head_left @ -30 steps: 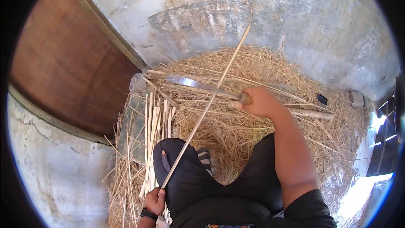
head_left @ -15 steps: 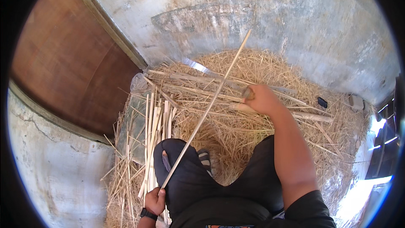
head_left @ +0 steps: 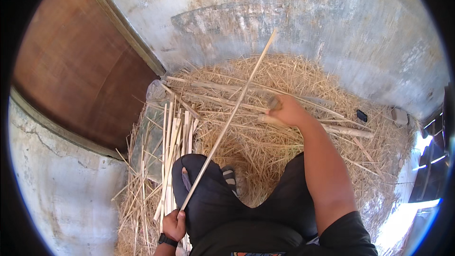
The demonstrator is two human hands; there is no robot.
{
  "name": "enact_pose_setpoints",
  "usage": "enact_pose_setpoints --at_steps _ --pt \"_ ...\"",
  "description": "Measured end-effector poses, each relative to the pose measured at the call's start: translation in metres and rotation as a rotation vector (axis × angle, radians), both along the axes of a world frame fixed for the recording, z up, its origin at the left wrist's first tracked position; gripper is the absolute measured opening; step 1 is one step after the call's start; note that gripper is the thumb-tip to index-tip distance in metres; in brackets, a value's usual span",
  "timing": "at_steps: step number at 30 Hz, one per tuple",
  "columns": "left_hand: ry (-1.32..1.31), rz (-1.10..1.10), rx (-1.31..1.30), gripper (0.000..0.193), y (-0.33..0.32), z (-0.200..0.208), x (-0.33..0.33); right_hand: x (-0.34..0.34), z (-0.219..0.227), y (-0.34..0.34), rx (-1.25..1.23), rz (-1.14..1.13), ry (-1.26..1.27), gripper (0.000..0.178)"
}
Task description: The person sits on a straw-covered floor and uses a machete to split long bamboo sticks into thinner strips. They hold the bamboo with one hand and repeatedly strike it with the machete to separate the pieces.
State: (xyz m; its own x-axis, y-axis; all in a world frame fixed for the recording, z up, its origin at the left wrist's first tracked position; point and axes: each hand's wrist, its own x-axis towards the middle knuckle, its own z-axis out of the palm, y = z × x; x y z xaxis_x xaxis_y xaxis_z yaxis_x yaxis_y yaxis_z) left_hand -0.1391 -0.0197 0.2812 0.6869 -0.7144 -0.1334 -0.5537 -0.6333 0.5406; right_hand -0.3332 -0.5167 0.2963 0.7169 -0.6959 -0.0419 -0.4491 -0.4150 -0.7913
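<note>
A long, thin bamboo strip (head_left: 232,114) slants from my left thigh up and away toward the wall. My left hand (head_left: 174,225), with a dark watch at the wrist, is closed around its near end. Out over the straw, my right hand (head_left: 286,110) is closed on a tool with a rounded grey-brown end (head_left: 273,102). The rest of that tool is hidden or blurred, so its kind is unclear. Just beneath this hand lies a thicker bamboo pole (head_left: 348,130). The strip passes left of my right hand, apart from it.
Several split strips (head_left: 170,137) lie beside my left knee, and more sticks (head_left: 222,99) lie across the straw (head_left: 256,147). A weathered wall (head_left: 303,19) stands ahead, a brown door panel (head_left: 80,66) to the left. A small black object (head_left: 361,115) and a block (head_left: 399,116) sit far right.
My right hand has shifted slightly left. The strip's far end has swung a little left. A bright, flat streak beyond my right hand no longer shows. My left hand stays in place.
</note>
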Motion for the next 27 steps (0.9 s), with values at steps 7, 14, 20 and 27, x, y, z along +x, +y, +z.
enact_pose_setpoints --at_steps 7,14,20,27 --pt "0.115 0.007 -0.045 0.056 0.001 0.004 0.003 0.004 0.010 0.027 -0.126 0.134 0.081 0.029" --pt "0.027 -0.074 -0.002 0.053 0.002 0.006 0.005 0.021 0.054 0.094 -0.432 0.520 0.260 0.021" --pt "0.018 -0.057 -0.017 0.054 0.001 0.001 0.008 0.003 0.027 0.017 -0.138 -0.045 0.064 0.027" --pt "0.135 -0.052 -0.021 0.053 0.003 0.002 0.013 0.015 0.033 0.065 -0.341 0.340 0.253 0.021"
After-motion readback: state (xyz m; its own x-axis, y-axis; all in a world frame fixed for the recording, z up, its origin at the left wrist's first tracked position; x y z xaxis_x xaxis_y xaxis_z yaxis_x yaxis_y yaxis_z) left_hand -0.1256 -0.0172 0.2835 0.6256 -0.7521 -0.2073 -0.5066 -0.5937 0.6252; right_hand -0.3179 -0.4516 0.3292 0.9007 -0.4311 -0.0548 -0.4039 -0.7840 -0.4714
